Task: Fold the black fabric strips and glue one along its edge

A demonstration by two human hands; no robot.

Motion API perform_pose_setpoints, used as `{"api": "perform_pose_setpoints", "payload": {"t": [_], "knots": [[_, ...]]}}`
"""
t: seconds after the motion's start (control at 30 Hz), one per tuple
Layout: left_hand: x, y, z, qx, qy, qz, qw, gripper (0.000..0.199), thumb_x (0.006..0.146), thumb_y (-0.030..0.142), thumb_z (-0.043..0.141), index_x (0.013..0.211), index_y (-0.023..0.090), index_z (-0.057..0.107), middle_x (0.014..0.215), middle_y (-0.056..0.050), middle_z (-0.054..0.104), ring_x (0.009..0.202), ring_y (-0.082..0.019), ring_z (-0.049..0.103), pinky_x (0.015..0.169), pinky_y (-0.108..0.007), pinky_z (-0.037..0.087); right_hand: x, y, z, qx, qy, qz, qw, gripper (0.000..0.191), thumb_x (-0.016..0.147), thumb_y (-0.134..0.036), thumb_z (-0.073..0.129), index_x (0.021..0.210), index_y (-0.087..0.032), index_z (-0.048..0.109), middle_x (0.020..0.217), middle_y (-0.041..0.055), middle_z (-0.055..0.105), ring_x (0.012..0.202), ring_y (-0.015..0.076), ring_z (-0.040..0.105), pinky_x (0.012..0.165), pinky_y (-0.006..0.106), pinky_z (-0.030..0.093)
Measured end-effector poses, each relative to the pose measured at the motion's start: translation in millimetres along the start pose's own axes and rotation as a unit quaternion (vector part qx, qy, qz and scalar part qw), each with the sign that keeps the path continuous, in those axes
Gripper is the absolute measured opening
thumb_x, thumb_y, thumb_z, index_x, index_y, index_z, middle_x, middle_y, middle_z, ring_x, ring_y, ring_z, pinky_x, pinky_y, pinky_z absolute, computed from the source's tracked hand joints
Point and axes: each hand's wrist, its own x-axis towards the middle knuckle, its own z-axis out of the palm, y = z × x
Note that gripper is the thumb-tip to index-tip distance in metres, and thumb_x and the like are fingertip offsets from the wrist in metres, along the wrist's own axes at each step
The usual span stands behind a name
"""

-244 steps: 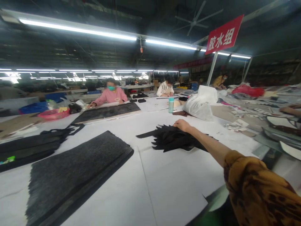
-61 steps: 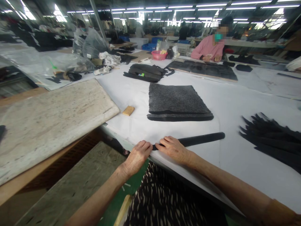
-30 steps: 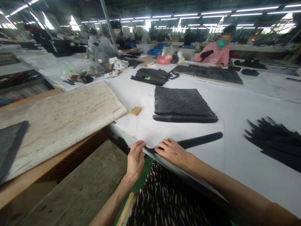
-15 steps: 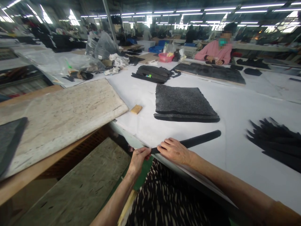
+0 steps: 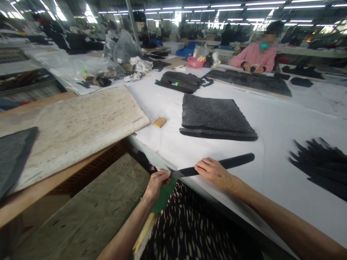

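Note:
A long black strip (image 5: 238, 161) lies slantwise on the white table near its front edge. Its left end sticks out past the edge, pinched between the thumb and fingers of my left hand (image 5: 158, 180). My right hand (image 5: 214, 172) rests on the strip's middle with its fingers bent together over it, pressing it on the tabletop. Behind the strip sits a stack of dark grey fabric pieces (image 5: 213, 115). A small tan block (image 5: 159, 122) is left of that stack. What lies under my right fingers is hidden.
A pale board (image 5: 81, 126) covers the left, with a dark grey piece (image 5: 16, 155) on it. Black strips (image 5: 322, 166) fan out at the right. Farther back are a black bundle (image 5: 179, 81), a pink basket (image 5: 195, 63) and a person in pink (image 5: 256, 56).
My right hand has slid a little to the right along the strip, and my left hand has shifted slightly left. More of the strip shows between them. The whole view has shifted slightly.

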Motion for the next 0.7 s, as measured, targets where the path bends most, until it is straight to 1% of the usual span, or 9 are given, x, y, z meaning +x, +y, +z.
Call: {"api": "perform_pose_setpoints", "payload": {"t": [0.23,0.43,0.7], "knots": [[2.5,-18.0,-11.0,-0.004,0.026,-0.032,0.999,0.029,0.056,0.040,0.072,0.051,0.014,0.061,0.049,0.000,0.053,0.048,-0.010,0.044,0.051,-0.024,0.033,-7.7,0.2,-3.8,0.006,-0.018,-0.004,1.000,0.030,0.083,0.005,0.038,0.085,-0.014,0.061,0.084,0.0056,0.059,0.075,0.0170,0.046,0.067,0.031,0.036],[2.2,-35.0,-24.6,0.002,0.045,-0.055,0.997,0.030,0.056,0.040,0.073,0.050,0.014,0.060,0.048,0.000,0.053,0.047,-0.009,0.044,0.050,-0.023,0.033,-17.0,3.1,-9.3,-0.008,-0.012,-0.006,1.000,0.032,0.085,0.004,0.035,0.083,-0.014,0.062,0.084,0.0064,0.060,0.074,0.0168,0.046,0.066,0.032,0.036],[13.3,-69.0,-44.7,0.016,0.071,-0.085,0.994,0.034,0.051,0.044,0.074,0.049,0.015,0.057,0.046,0.002,0.051,0.045,-0.009,0.042,0.047,-0.022,0.031,-5.6,-4.3,-7.4,-0.015,0.019,-0.052,0.998,0.027,0.086,0.003,0.041,0.080,-0.013,0.062,0.076,0.0034,0.058,0.069,0.0148,0.045,0.065,0.030,0.037]]}}
